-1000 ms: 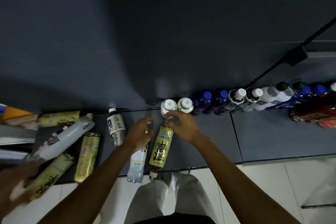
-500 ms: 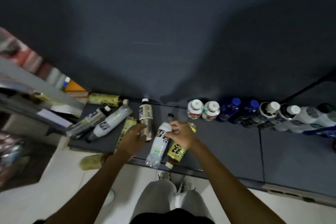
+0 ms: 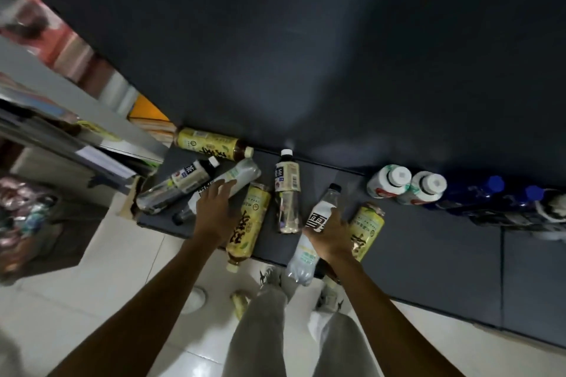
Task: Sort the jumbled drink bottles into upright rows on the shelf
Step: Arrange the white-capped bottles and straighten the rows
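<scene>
Now, left hand (image 3: 216, 217): fingers spread, resting on pale lying bottle (image 3: 235, 176).
Right hand (image 3: 332, 236): gripping clear white-labelled bottle (image 3: 318, 217).

Dark-capped bottle (image 3: 183, 176) label — "茶".

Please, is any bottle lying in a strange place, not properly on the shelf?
Yes. A small yellow bottle lies on the white floor in front of the shelf, beside the person's trouser leg. Several more lie flat on the shelf itself, and the clear bottle in the right hand overhangs the shelf's front edge.
</scene>
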